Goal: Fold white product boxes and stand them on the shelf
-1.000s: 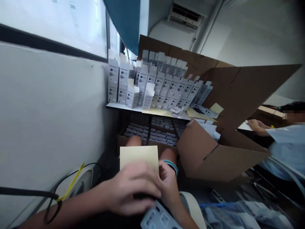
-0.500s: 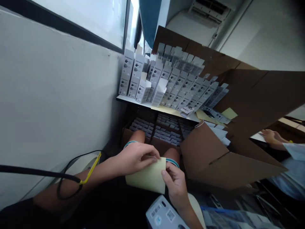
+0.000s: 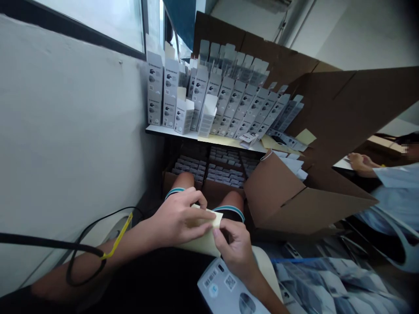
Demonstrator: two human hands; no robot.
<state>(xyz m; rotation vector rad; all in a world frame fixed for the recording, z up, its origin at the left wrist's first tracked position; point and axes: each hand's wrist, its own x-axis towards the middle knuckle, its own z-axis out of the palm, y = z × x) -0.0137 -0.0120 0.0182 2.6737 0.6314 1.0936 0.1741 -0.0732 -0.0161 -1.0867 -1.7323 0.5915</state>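
The left hand (image 3: 178, 220) and the right hand (image 3: 236, 248) both pinch a pale yellow sheet (image 3: 203, 233) over the person's lap, the left from above, the right at its near corner. Folding it cleanly seems to call for matched edges and a firm crease pressed between the thumbs. The sheet looks thin, matte and already bent along the top. Just below the right wrist lies a flat white printed carton (image 3: 229, 290); beyond the grip stand rows of small white boxes (image 3: 225, 102).
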